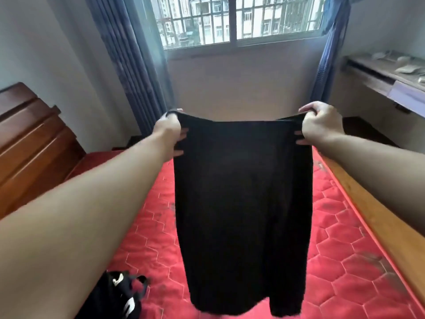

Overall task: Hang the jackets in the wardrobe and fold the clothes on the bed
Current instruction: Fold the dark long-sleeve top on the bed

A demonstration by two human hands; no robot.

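A black garment [241, 203] hangs flat in the air over the red quilted mattress [340, 226]. My left hand [169, 130] grips its top left corner, fingers curled round the edge. Its top right corner is gripped the same way by my right hand [322, 124]. Both arms are stretched out in front of me at the same height. The lower hem hangs just above the mattress. A second black garment with white print [117, 295] lies crumpled on the mattress at the lower left, partly behind my left forearm.
A wooden headboard [30, 139] stands at the left. The bed's wooden side rail [377, 215] runs along the right. Beyond it is a desk with a drawer [391, 81]. A barred window [236, 19] with blue curtains [128, 54] faces me.
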